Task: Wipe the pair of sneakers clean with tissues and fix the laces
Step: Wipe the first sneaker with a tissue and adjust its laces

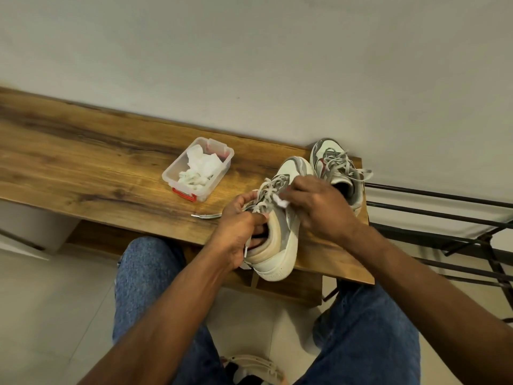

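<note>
A white and grey sneaker (pixel 280 243) lies on the wooden bench (pixel 83 168) with its heel toward me. My left hand (pixel 238 232) grips its collar, fingers curled into the opening beside the laces (pixel 266 190). My right hand (pixel 316 207) pinches a small white tissue (pixel 280 200) and presses it against the sneaker's side near the laces. The second sneaker (pixel 337 168) stands behind it at the bench's right end, laces loose and spread.
A clear plastic box (pixel 198 169) with red clips holds crumpled tissues, left of the shoes. A loose lace end (pixel 205 216) lies on the bench. A black metal rack (pixel 444 218) stands to the right. My jeans-clad knees and a sandal (pixel 255 368) are below.
</note>
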